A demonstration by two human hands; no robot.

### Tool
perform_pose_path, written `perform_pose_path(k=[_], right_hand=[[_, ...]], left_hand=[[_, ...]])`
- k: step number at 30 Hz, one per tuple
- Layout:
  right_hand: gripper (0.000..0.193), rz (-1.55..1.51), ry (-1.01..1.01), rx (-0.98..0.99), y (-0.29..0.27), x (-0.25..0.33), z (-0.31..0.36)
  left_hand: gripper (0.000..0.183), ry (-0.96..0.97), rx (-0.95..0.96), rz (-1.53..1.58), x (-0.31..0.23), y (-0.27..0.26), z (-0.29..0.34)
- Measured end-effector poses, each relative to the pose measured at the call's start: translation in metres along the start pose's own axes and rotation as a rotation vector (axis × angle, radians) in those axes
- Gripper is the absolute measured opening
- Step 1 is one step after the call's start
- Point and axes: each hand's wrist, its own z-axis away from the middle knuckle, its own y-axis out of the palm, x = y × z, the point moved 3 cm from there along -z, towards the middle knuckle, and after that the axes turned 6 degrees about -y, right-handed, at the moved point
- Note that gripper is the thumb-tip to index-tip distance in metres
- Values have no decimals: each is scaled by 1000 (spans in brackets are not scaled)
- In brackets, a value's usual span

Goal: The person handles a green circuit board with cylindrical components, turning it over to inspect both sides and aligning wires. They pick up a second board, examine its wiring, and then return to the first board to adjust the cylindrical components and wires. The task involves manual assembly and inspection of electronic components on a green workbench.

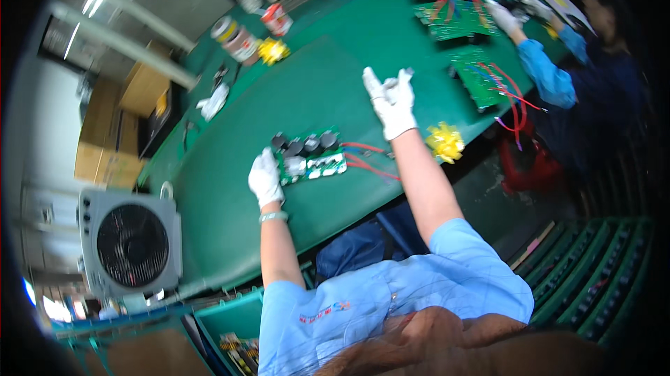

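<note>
While the left hand [264,178] touches the left end of the circuit board [322,164], blur hides whether its fingers grip. The board lies on the green table [234,236], long axis running left to right, red wires [363,146] trailing from its right end. Farther out and rightward of the board, the right hand [393,105] has its fingers spread, nothing plainly held; the left is nearer. Right of the board sits a yellow bundle [445,142].
</note>
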Motion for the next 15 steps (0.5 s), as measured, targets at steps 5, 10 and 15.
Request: perform_pose_path(k=[5, 10, 15], right_hand=[[39, -375, -26, -75, 12, 22, 3], [28, -327, -125, -148, 3, 22, -13], [17, -332, -7, -168, 15, 2, 2]], left_hand=[[42, -501, 143, 604, -25, -23, 3], [43, -655, 180, 810, -16, -12, -1], [63, -813, 365, 858, 20, -6, -8]])
